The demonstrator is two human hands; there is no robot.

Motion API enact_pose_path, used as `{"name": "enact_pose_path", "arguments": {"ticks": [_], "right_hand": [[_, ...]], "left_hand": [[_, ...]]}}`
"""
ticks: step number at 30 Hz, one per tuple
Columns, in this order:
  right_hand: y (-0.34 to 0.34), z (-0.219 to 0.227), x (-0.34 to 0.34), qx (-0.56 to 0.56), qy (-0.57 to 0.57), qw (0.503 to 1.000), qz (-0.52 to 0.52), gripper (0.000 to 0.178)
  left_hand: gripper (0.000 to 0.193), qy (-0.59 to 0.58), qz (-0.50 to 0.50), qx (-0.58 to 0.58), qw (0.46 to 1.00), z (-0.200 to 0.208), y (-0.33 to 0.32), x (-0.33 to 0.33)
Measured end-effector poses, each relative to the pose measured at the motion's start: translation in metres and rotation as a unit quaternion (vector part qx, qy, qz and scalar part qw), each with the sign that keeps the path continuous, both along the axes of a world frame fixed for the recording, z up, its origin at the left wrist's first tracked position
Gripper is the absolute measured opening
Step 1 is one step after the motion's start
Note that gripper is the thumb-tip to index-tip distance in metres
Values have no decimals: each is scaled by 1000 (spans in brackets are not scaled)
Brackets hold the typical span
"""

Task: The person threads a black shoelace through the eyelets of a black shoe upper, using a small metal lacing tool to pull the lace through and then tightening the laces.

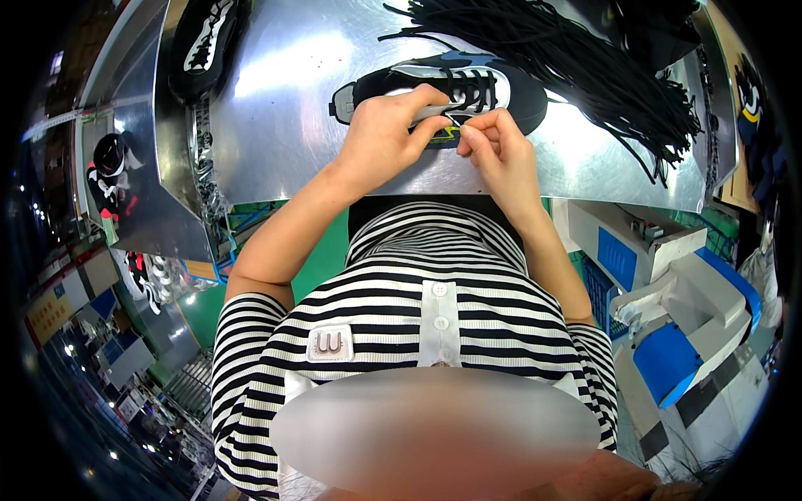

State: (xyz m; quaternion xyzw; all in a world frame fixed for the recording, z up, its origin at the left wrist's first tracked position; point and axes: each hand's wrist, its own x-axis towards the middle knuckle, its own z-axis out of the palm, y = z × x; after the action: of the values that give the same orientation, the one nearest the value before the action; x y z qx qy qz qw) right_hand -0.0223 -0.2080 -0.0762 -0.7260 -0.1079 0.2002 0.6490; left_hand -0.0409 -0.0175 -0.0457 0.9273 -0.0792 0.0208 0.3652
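A black and grey sneaker (525, 98) with a white eyelet panel lies on its side on the metal table, its heel to the left and toe to the right. Black shoelace (474, 90) crosses its eyelets. My left hand (386, 132) grips the sneaker near the eyelets, thumb and forefinger closed at its edge. Close beside it, my right hand (504, 159) pinches the thin end of the shoelace, its fingers curled in. The fingertips partly cover the shoelace end and the eyelet there.
A large bundle of loose black shoelaces (576, 63) spreads across the right of the metal table (284, 159). Another black and white sneaker (203, 50) rests at the far left, by a raised metal edge. Blue and beige equipment (668, 359) stands below the table at right.
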Motion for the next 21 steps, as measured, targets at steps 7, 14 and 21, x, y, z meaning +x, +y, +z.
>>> {"name": "enact_pose_path", "arguments": {"ticks": [7, 14, 21], "right_hand": [[3, 0, -5, 85, 165, 982, -27, 11], [-24, 26, 10, -168, -33, 978, 118, 14], [-10, -11, 42, -60, -161, 981, -92, 15]], "left_hand": [[25, -105, -90, 5, 990, -9, -2, -10], [27, -51, -63, 6, 997, -10, -1, -19], [28, 129, -92, -84, 984, 5, 2, -11]]}}
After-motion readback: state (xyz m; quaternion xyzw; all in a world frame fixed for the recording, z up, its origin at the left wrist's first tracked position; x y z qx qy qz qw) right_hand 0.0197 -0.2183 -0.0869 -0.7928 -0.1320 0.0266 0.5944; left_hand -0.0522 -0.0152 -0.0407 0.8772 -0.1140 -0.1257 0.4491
